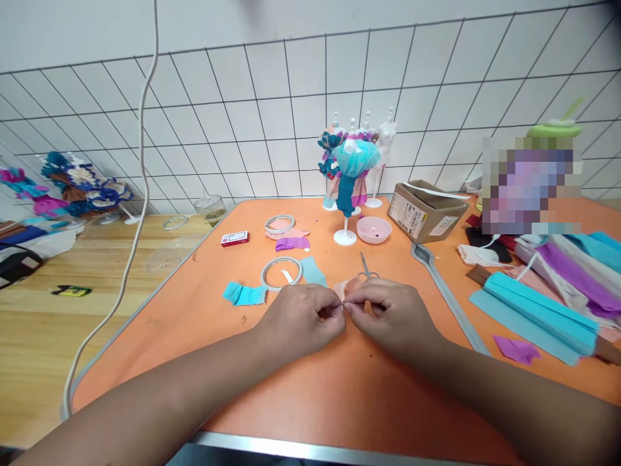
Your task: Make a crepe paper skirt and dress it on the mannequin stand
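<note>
Above the orange table mat [291,395], my left hand [305,317] and my right hand [398,314] meet fingertip to fingertip, both closed in a pinch. Whatever sits between the fingers is too small to name. Just behind them lies a pale peach piece of paper [341,287], partly hidden. Small scissors [367,266] rest beyond my right hand, their handles partly covered. Near my left hand are a roll of white tape [263,272], a light blue paper piece [313,271] and a crinkled turquoise strip [244,294].
Small dress stands with paper dresses [356,158] rise at the back, beside a pink bowl [374,230] and a cardboard box [427,210]. Folded crepe paper [538,314] covers the right side. A white cable [140,149] hangs at left. A red box [235,239] lies farther back.
</note>
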A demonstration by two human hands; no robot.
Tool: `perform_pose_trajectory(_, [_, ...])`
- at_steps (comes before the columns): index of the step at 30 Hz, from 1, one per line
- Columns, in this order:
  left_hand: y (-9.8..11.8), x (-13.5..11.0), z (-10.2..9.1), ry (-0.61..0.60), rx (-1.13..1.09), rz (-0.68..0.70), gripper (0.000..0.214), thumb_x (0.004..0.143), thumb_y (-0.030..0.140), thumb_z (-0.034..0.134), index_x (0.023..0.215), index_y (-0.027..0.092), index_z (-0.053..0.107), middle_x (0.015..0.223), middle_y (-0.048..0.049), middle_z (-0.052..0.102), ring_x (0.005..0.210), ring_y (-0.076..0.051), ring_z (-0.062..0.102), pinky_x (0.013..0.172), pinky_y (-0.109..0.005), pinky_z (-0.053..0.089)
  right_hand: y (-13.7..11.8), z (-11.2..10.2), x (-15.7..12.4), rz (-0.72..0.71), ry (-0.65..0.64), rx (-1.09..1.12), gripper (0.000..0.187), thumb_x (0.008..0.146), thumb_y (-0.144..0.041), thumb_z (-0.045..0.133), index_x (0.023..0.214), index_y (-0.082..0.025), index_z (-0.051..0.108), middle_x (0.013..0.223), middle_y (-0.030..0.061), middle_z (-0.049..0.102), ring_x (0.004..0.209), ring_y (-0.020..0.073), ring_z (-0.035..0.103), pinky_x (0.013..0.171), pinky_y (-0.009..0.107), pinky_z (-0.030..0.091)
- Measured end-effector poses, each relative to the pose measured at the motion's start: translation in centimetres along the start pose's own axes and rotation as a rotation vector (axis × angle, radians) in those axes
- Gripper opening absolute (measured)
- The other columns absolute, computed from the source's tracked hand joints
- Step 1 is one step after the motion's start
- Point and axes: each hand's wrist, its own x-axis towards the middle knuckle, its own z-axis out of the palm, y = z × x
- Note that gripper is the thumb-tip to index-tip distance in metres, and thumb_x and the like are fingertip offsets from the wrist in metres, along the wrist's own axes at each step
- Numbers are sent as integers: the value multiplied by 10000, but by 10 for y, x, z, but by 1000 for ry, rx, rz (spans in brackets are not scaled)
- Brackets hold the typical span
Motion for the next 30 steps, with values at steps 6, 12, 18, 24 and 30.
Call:
perform_pose_trajectory(6, [-1,3,0,-69,-64,-38,183,725,141,496,561,166,574,526,25,570,514,-83,491,502,-209,299,0,2,0,9,26,1,121,729,-116,561,649,-204,584,641,-14,594,576,122,496,552,231,351])
perform_pose_trajectory(12, [-2,5,-2,-104,-123,-76,167,719,128,499,584,166,590,541,29,577,523,-79,488,505,-204,308,-1,-2,2,59,-15,-6,114,738,-148,564,650,-206,607,615,-21,590,554,119,479,568,245,353])
perform_pose_trajectory(18, [-3,5,-5,-119,-183,-70,150,737,143,505,646,171,621,569,34,581,546,-78,497,534,-199,347,0,-3,4,100,-41,37,100,746,-169,560,668,-204,613,620,-25,583,549,110,451,556,245,331])
perform_pose_trajectory(24, [-6,6,-7,-197,-341,-204,138,730,173,505,647,170,616,596,20,602,571,-102,535,517,-207,368,7,-7,6,199,-131,176,60,732,-223,579,696,-206,623,637,-28,544,573,109,432,535,236,304])
perform_pose_trajectory(30, [-16,13,-10,-186,-584,-258,107,674,139,530,591,156,596,755,-20,599,743,-143,570,671,-255,434,19,-15,12,453,-299,690,52,763,-232,544,740,-186,540,591,-50,477,497,72,390,453,197,242])
